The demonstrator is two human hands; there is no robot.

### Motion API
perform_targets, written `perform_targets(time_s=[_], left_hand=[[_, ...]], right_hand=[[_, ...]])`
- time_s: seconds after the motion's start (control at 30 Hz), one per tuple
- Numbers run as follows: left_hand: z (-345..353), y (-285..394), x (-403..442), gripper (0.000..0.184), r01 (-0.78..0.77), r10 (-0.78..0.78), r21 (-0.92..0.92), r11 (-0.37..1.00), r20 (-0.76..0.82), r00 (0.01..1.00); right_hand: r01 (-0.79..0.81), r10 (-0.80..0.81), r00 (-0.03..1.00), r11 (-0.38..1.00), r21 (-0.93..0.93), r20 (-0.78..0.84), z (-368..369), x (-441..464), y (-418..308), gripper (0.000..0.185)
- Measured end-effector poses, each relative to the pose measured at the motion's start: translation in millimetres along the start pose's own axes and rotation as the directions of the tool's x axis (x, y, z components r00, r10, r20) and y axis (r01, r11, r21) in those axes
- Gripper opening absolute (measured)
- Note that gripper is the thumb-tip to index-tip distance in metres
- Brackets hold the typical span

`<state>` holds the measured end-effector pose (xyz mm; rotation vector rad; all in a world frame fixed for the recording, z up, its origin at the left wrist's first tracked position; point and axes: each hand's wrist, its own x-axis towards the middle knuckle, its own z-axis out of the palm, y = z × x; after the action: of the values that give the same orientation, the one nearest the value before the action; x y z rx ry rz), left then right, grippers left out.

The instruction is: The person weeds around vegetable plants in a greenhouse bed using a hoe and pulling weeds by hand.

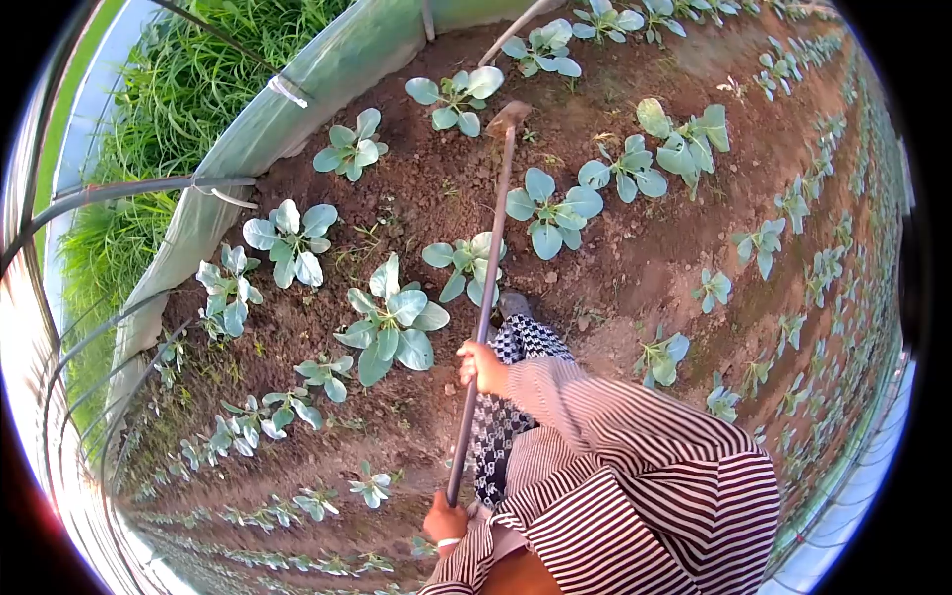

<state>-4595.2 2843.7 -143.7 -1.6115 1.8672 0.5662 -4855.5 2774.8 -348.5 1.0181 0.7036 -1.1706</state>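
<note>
A long-handled hoe [493, 243] runs up through the middle of the head view, its blade [508, 117] down at the soil among leafy cabbage-like plants. My right hand [483, 367] is wrapped around the middle of the handle. Lower down, my left hand [445, 518], with a white band at the wrist, grips the handle's end. Close to the blade stand a young plant [457, 99] on the left and another plant [555, 212] on the right. Beside the shaft, one plant [466, 264] is partly covered by it. My shoe [514, 303] shows just right of the handle.
A plastic sheet wall [327, 84] curves along the left, with dark bent pipes [129, 198] and tall grass [213, 94] beyond it. Larger plants [389, 322] grow left of my legs; rows of more plants stretch right. A pale pole [514, 32] leans at the top.
</note>
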Motion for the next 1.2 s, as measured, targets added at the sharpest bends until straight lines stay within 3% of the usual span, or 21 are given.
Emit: perform_targets(time_s=[0.1,0.2,0.27,0.47,0.53,0.6,0.63,0.67,0.7,0.77,0.8,0.83,0.93,1.07,1.13,1.2], left_hand=[[24,32,32,0.021,-0.068,0.067,-0.149,0.986,-0.015,0.998],[41,78,58,0.022,-0.125,0.144,-0.292,0.948,0.044,0.989],[51,107,76,0.022,-0.254,0.253,-0.363,0.896,-0.051,0.966],[46,148,154,0.017,-0.198,0.197,-0.356,0.913,-0.042,0.980],[56,164,192,0.017,-0.207,0.233,-0.428,0.880,0.008,0.973],[74,178,200,0.019,-0.141,0.184,-0.405,0.903,0.067,0.981],[91,189,185,0.020,-0.115,0.161,-0.413,0.904,0.078,0.984],[103,188,159,0.020,-0.079,0.128,-0.402,0.912,0.097,0.987],[112,187,125,0.022,-0.090,0.146,-0.426,0.900,0.101,0.984],[116,213,79,0.023,-0.072,0.145,-0.451,0.889,0.129,0.981],[106,225,62,0.024,-0.014,0.098,-0.429,0.903,0.173,0.980],[97,238,55,0.023,0.021,0.069,-0.472,0.881,0.172,0.983],[100,258,71,0.023,-0.021,0.052,-0.355,0.935,0.078,0.996],[123,281,121,0.025,-0.075,0.114,-0.433,0.898,0.064,0.991],[132,282,119,0.025,-0.049,0.085,-0.396,0.917,0.075,0.994],[126,287,89,0.025,-0.039,0.082,-0.412,0.910,0.087,0.993]], right_hand=[[0.196,-0.203,0.978,0.973,-0.121,-0.043,-3,11,-50,0.026],[0.265,-0.276,0.961,0.942,-0.207,-0.028,-15,29,-99,0.019],[0.355,-0.375,0.924,0.911,-0.208,-0.069,-1,28,-134,0.019],[0.462,-0.491,0.869,0.850,-0.253,-0.063,43,57,-192,0.015],[0.566,-0.628,0.774,0.743,-0.357,-0.078,47,88,-213,0.021],[0.566,-0.678,0.729,0.675,-0.474,-0.094,31,120,-220,0.024],[0.410,-0.613,0.740,0.737,-0.536,-0.277,9,141,-221,0.023],[0.417,-0.623,0.732,0.730,-0.541,-0.276,1,113,-216,0.021],[0.397,-0.519,0.840,0.786,-0.474,-0.157,-33,109,-212,0.017],[0.307,-0.515,0.819,0.765,-0.566,-0.253,-47,54,-206,0.015],[0.278,-0.421,0.875,0.841,-0.464,-0.239,-50,38,-210,0.015],[0.307,-0.425,0.886,0.839,-0.450,-0.188,-50,29,-217,0.014],[0.332,-0.406,0.906,0.855,-0.399,-0.116,-33,16,-241,0.015],[0.450,-0.533,0.844,0.758,-0.471,-0.052,-30,52,-283,0.015],[0.379,-0.528,0.837,0.748,-0.545,-0.142,-35,77,-288,0.016],[0.233,-0.414,0.875,0.814,-0.533,-0.250,-42,52,-276,0.014]])
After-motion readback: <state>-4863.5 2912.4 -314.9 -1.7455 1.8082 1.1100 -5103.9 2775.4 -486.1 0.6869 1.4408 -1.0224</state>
